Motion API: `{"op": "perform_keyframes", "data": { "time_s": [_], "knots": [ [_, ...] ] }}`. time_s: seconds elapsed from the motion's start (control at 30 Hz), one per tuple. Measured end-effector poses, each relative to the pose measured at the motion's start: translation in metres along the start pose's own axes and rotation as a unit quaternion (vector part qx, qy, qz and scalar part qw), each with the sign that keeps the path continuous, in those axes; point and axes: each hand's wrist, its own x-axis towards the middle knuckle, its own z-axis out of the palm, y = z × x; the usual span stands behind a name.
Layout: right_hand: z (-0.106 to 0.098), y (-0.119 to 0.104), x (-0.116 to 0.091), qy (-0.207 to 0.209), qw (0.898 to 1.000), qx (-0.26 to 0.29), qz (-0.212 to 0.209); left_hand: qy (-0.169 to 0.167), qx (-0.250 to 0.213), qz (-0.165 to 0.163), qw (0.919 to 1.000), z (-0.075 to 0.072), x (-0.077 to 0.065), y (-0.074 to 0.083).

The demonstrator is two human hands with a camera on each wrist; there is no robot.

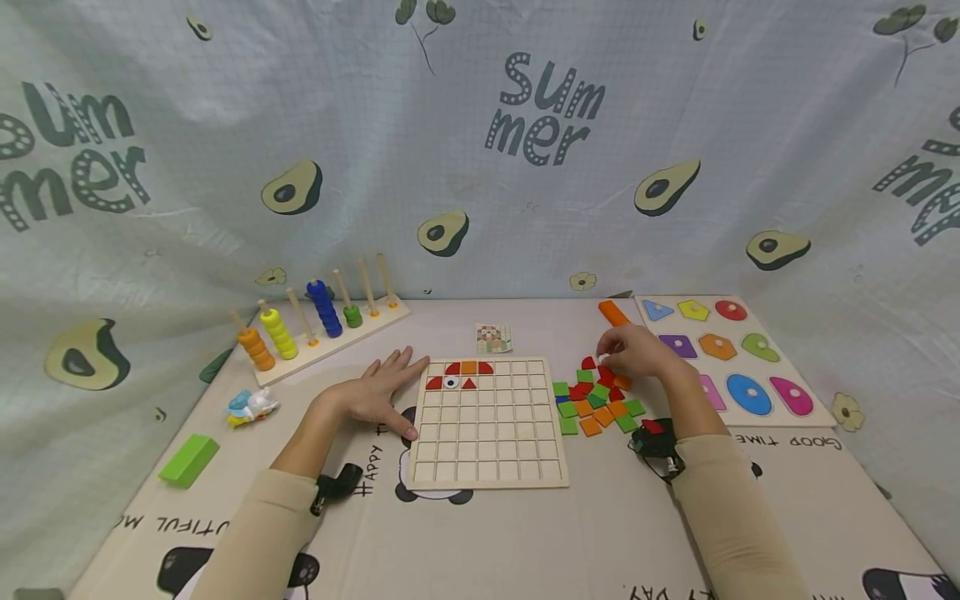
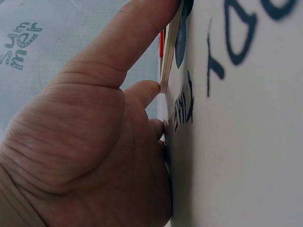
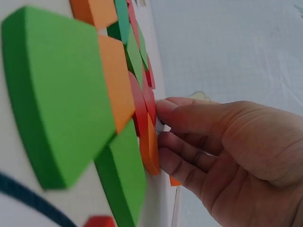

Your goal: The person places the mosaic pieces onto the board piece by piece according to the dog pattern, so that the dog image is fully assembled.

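A square wooden grid board (image 1: 487, 425) lies on the table. Its top rows hold a few red and orange tiles and a white eye tile (image 1: 451, 382). My left hand (image 1: 375, 395) is spread flat at the board's left side, thumb and index finger touching its edge. Right of the board lies a loose heap of green, orange and red tiles (image 1: 603, 415). At the heap's far end my right hand (image 1: 636, 350) pinches a small whitish tile (image 3: 162, 126), mostly hidden by the thumb and fingers. In the right wrist view, red and orange tiles lie against the fingertips.
A small pattern card (image 1: 493, 338) lies behind the board. Back left stands a peg stacker (image 1: 333, 342) with coloured rings; nearer are a crumpled colourful item (image 1: 251, 407) and a green block (image 1: 189, 461). An orange block (image 1: 614, 313) and a shape puzzle (image 1: 735, 367) lie at right.
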Motion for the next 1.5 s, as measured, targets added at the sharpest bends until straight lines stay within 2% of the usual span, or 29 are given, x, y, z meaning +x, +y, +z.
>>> {"op": "perform_keyframes", "data": {
  "time_s": [0.17,0.27,0.37,0.5,0.57,0.77,0.93,1.03,1.2,1.5],
  "knots": [
    [0.000,0.000,-0.001,0.020,1.000,0.015,-0.014,-0.003,-0.003,0.000,1.0000,0.000,-0.001,0.002],
    [0.000,-0.010,0.001,0.052,0.997,0.036,-0.054,-0.005,-0.004,-0.001,1.0000,0.000,-0.001,0.003],
    [0.003,-0.032,0.005,0.069,0.989,0.084,-0.099,-0.005,-0.004,0.001,1.0000,-0.001,-0.001,0.002],
    [0.018,-0.067,0.016,0.045,0.978,0.153,-0.133,-0.005,-0.002,0.004,1.0000,0.000,0.000,0.001],
    [0.029,-0.084,0.023,0.020,0.975,0.162,-0.151,-0.005,-0.001,0.005,1.0000,0.000,0.000,0.000],
    [0.065,-0.123,0.043,-0.044,0.970,0.086,-0.221,-0.005,-0.005,0.006,1.0000,0.000,0.000,0.000],
    [0.084,-0.139,0.050,-0.061,0.970,0.014,-0.235,-0.004,-0.003,0.007,1.0000,-0.001,0.000,0.001],
    [0.089,-0.144,0.050,-0.052,0.972,-0.020,-0.227,-0.003,-0.002,0.008,1.0000,-0.001,0.000,0.001],
    [0.091,-0.146,0.047,-0.051,0.975,-0.042,-0.212,-0.002,-0.003,0.007,1.0000,-0.002,-0.001,0.002],
    [0.093,-0.146,0.042,-0.041,0.970,-0.076,-0.225,0.000,-0.004,0.009,0.9999,-0.001,-0.001,0.001]
  ]
}}
